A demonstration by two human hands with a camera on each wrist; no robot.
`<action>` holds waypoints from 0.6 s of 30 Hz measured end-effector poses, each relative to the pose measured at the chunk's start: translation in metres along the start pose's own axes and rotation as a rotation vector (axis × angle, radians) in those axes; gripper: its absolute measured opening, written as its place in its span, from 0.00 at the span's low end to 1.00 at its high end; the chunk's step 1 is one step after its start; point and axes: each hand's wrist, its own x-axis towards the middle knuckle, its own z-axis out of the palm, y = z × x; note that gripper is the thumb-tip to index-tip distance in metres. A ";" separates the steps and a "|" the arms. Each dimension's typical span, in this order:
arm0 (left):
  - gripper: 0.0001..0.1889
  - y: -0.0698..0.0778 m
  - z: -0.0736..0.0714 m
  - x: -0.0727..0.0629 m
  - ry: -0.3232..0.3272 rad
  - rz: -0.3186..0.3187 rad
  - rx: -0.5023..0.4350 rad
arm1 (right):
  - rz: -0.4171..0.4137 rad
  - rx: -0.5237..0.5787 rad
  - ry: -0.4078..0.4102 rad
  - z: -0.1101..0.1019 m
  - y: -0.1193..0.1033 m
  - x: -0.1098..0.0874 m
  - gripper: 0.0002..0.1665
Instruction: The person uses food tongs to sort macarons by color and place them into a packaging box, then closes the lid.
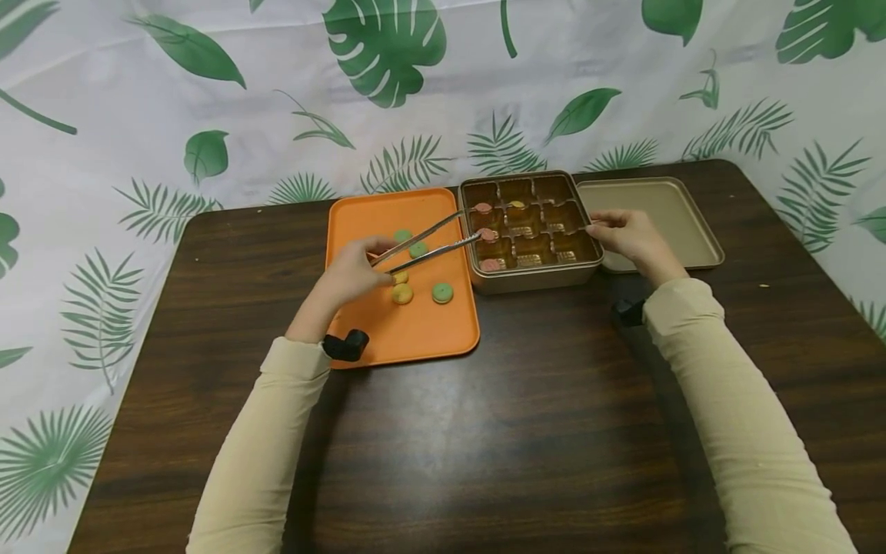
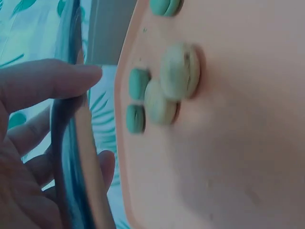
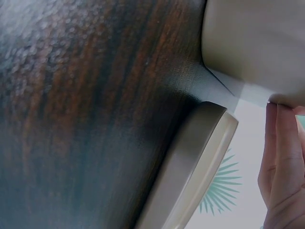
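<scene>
My left hand (image 1: 351, 271) holds a pair of metal tongs (image 1: 432, 252) by its arms, thumb on one side and fingers on the other. The tong arms stand apart and reach over the left column of a gold tin box (image 1: 536, 278) with a clear divided insert. Pink macarons (image 1: 491, 265) sit in that column, two of them close to the tong tips. A yellow macaron (image 1: 517, 205) lies in the back middle compartment. At the box's right side, my right hand (image 1: 638, 240) grips the rim with thumb and fingers; the right wrist view shows fingertips against the tin wall (image 3: 257, 43).
Left of the box, an orange tray (image 1: 401, 342) carries green macarons (image 1: 442, 292) and yellow macarons (image 1: 402, 293). The tin's flat gold lid (image 1: 674, 223) lies on the right, partly behind my right hand. Everything stands on a dark wooden table (image 1: 498, 431) before a leaf-patterned cloth (image 1: 277, 92).
</scene>
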 end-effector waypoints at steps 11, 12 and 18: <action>0.28 -0.028 -0.024 -0.019 0.022 -0.040 0.078 | -0.021 -0.051 0.026 0.000 0.000 -0.001 0.36; 0.28 -0.031 -0.025 -0.021 0.027 -0.048 0.082 | -0.022 -0.053 0.026 0.000 0.000 -0.001 0.36; 0.28 -0.043 -0.035 -0.030 0.047 -0.066 0.096 | -0.019 -0.056 0.027 0.000 0.000 0.000 0.36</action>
